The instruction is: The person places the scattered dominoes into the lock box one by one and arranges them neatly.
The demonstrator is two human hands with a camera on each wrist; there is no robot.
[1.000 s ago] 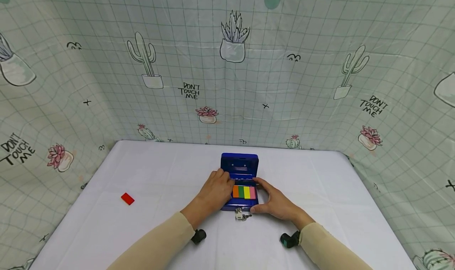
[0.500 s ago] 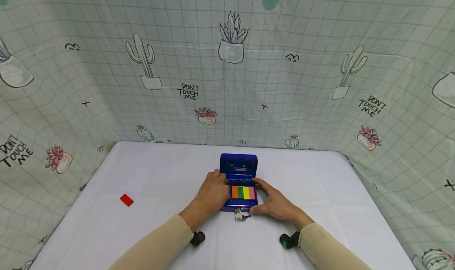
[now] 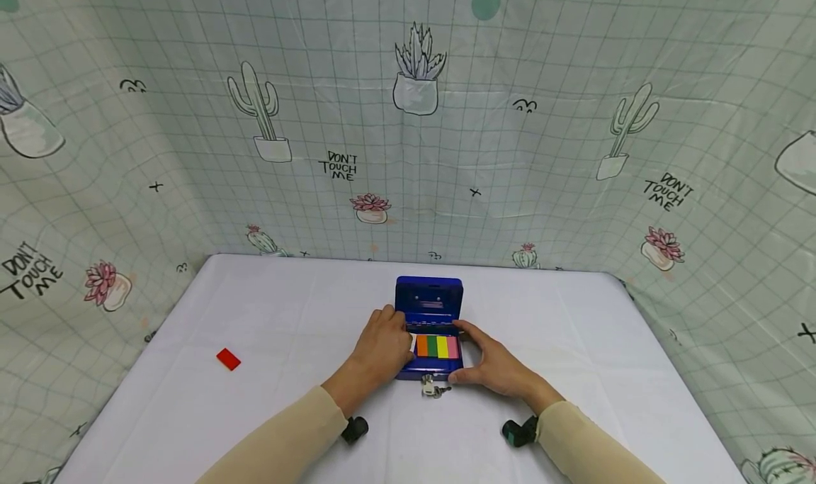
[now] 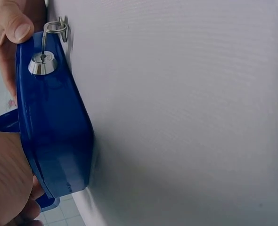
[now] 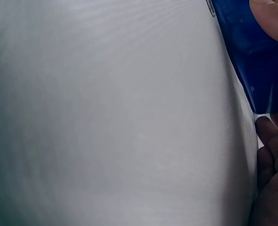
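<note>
A small blue cash box (image 3: pixel 408 373) stands with its lid (image 3: pixel 429 298) raised, hinged at the back. Inside lies a row of coloured strips (image 3: pixel 437 346) in orange, green, yellow and pink, with a white sliver showing at their left end. My left hand (image 3: pixel 379 346) is over the box's left side, its fingers curled at that end; the fingertips are partly hidden. At the other side my right hand (image 3: pixel 494 360) grips the box, thumb at the front corner and fingers toward the back. A key sits in the front lock (image 4: pixel 43 63), with a key ring (image 4: pixel 59 27) hanging from it.
A flat red rectangular piece (image 3: pixel 228 358) lies at the left on the white-covered table (image 3: pixel 306 293). A patterned cloth (image 3: pixel 472 144) with drawn cacti hangs behind and at both sides.
My left hand has shifted slightly left, uncovering more of the orange strip and the white sliver beside it. My right hand and the box have stayed about where they were.
</note>
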